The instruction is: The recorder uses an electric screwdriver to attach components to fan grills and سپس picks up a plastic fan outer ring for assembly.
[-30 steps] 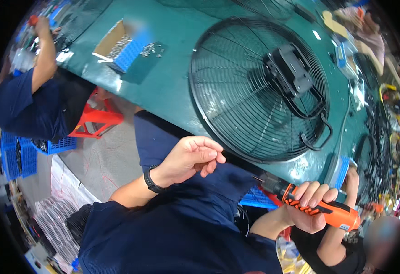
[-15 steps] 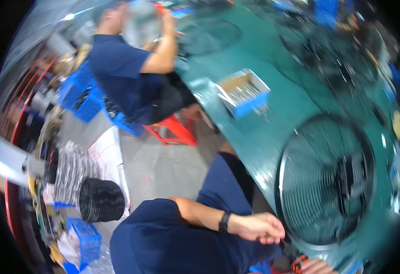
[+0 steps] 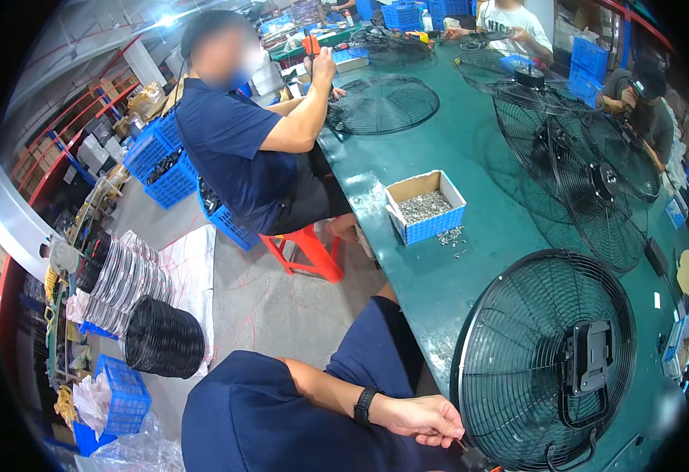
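My left hand (image 3: 427,421), with a black watch on its wrist, is pinched closed at the lower edge of the view. Its fingertips meet the thin tip of a black-and-orange power screwdriver (image 3: 480,460), only partly in view. Whatever is between the fingertips is too small to make out. My right hand is out of view. Just right of my left hand, a round black wire fan guard (image 3: 510,354) rests on the green table, carrying a black plastic bracket (image 3: 588,358).
An open blue-and-white box of small screws (image 3: 427,206) stands on the table (image 3: 384,165), with loose screws (image 3: 453,238) beside it. More fan guards (image 3: 557,149) lie at the far right. A co-worker (image 3: 242,149) sits on a red stool (image 3: 305,252). Stacked guards (image 3: 163,338) stand left.
The view has tilted up and steadied. My left hand has moved slightly down and left in the picture. My right hand, seen earlier by the orange-and-black tool, has left the view.
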`<state>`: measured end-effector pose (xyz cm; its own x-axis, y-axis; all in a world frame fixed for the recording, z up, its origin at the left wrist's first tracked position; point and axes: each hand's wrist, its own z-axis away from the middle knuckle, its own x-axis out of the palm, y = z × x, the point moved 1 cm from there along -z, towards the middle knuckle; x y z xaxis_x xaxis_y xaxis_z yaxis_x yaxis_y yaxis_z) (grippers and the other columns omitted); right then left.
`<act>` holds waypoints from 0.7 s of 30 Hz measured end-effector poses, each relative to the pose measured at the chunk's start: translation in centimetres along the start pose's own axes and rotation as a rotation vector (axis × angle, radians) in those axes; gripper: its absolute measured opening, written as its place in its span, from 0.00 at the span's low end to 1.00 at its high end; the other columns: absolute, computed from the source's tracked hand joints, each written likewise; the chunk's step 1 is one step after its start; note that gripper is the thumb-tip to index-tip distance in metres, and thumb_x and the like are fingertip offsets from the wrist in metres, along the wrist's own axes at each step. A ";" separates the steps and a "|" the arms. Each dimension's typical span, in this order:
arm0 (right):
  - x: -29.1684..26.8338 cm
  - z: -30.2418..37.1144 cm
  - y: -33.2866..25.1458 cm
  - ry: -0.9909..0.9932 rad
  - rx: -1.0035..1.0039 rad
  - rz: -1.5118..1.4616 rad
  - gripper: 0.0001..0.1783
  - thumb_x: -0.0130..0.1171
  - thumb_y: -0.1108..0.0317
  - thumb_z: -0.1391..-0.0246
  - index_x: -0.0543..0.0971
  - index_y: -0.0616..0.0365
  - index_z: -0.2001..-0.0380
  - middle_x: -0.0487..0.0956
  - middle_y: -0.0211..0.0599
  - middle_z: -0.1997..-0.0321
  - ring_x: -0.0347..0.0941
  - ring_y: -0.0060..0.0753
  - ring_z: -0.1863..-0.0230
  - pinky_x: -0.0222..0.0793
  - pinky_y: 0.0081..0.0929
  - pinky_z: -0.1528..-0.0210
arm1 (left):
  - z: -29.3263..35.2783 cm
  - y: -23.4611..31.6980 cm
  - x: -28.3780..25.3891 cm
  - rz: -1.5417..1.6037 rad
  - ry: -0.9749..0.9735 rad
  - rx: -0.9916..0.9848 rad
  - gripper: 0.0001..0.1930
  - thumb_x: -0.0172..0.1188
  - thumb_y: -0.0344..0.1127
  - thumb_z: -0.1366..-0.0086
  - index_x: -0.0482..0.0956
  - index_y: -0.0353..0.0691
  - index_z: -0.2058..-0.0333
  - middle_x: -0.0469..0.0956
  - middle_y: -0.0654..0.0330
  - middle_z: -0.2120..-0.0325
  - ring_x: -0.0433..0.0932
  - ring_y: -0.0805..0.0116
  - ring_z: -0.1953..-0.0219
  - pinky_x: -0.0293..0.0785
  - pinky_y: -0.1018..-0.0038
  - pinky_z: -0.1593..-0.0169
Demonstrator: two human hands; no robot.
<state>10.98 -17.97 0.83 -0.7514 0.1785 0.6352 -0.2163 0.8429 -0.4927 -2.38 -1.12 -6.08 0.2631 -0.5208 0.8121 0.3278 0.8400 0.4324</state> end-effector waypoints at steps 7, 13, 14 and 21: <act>0.2 0.5 -0.6 0.183 -0.076 0.065 0.22 0.53 0.60 0.48 0.64 0.62 0.54 0.68 0.44 0.71 0.63 0.38 0.77 0.62 0.37 0.75 | -0.1 0.1 0.6 -0.163 0.051 0.050 0.11 0.57 0.37 0.37 0.76 0.34 0.73 0.76 0.63 0.81 0.70 0.83 0.85 0.61 0.85 0.86; -5.6 -0.3 -2.7 -0.431 0.214 -0.064 0.20 0.44 0.56 0.41 0.67 0.58 0.52 0.74 0.51 0.60 0.72 0.51 0.65 0.70 0.52 0.64 | 0.1 0.0 1.5 -0.217 0.075 0.045 0.12 0.55 0.39 0.36 0.76 0.36 0.74 0.75 0.64 0.82 0.69 0.83 0.85 0.60 0.86 0.86; -1.8 0.0 -1.2 -0.140 0.023 -0.087 0.23 0.49 0.56 0.43 0.65 0.58 0.49 0.73 0.49 0.61 0.71 0.48 0.66 0.69 0.51 0.65 | 0.1 0.0 1.4 -0.209 0.086 0.037 0.13 0.55 0.40 0.36 0.75 0.36 0.73 0.75 0.64 0.82 0.68 0.83 0.85 0.60 0.86 0.86; 3.1 0.7 -2.0 0.082 -0.014 0.174 0.25 0.55 0.62 0.47 0.62 0.57 0.48 0.69 0.41 0.64 0.64 0.36 0.68 0.61 0.37 0.66 | 0.4 -0.2 1.9 -0.227 0.043 -0.011 0.11 0.53 0.37 0.34 0.76 0.33 0.68 0.76 0.63 0.79 0.69 0.83 0.83 0.61 0.85 0.84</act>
<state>8.62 -19.47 3.36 -0.7230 0.3623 0.5882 -0.0786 0.8028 -0.5911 -2.35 -2.21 -4.45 0.2200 -0.7027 0.6766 0.3933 0.6986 0.5977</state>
